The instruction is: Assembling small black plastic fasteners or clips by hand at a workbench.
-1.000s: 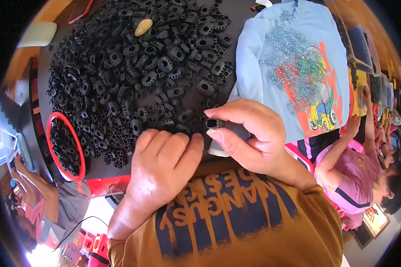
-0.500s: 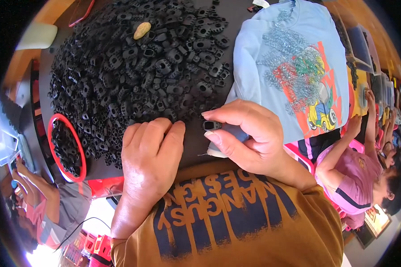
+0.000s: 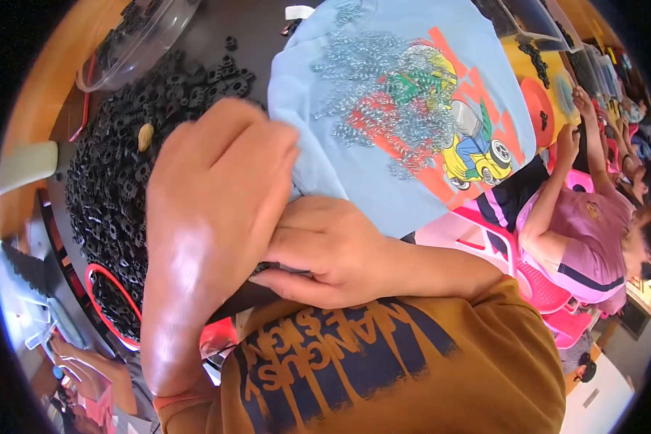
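Note:
My left hand [image 3: 213, 170] is raised over the right edge of the heap, its fingers curled in. Its fingertips are hidden, so what they hold, if anything, does not show. Just below and right of it, my right hand [image 3: 333, 249] pinches a small black plastic piece [image 3: 296, 270], mostly covered by thumb and fingers. A large heap of black plastic pieces [image 3: 101, 195] spreads over the dark table to the left. Small metal springs [image 3: 383, 90] lie in a tangle on a light blue printed shirt [image 3: 405, 206] at the right.
A peanut-shaped tan object [image 3: 145, 137] rests on the heap. A clear plastic tub [image 3: 141, 47] stands at the far left, and a red-rimmed basket [image 3: 116, 296] at the near left. Beside a yellow table on the right sits a person in a pink shirt [image 3: 579, 224].
My left hand has lifted and crossed toward my right hand, its fingers now curled. My right hand has shifted left and down, the black piece still pinched. The whole view has swung to the right.

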A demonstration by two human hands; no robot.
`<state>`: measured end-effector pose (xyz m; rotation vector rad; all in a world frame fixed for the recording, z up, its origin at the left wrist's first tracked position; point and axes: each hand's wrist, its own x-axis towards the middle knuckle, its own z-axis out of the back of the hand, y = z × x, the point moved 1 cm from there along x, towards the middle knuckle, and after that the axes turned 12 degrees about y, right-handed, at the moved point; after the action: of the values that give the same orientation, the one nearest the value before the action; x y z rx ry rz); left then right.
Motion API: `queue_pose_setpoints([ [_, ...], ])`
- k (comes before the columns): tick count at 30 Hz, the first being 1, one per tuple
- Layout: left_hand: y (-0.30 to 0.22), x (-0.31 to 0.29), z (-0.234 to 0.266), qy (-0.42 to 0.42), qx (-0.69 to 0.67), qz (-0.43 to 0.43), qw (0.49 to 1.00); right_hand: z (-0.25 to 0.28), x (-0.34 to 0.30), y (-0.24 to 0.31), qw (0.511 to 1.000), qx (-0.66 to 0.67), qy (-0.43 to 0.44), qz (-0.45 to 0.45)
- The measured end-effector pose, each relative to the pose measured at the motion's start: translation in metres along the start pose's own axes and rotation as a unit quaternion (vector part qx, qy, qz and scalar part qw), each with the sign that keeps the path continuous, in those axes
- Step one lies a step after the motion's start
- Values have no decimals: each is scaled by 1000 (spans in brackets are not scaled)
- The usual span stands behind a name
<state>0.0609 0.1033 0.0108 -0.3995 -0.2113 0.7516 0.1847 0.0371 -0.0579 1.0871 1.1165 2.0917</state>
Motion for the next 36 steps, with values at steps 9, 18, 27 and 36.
queue_pose_setpoints([
  [9,11,47,-37,35,109,-25,993,3,-7,1,999,38,8,-8],
  [18,11,48,-42,7,110,-28,993,5,-7,1,999,45,-4,-12],
  [27,6,36,-32,-10,57,10,998,7,-6,1,997,73,-32,-13],
  [36,-2,-27,-12,-38,-348,202,915,14,-8,1,993,111,-15,-47],
])
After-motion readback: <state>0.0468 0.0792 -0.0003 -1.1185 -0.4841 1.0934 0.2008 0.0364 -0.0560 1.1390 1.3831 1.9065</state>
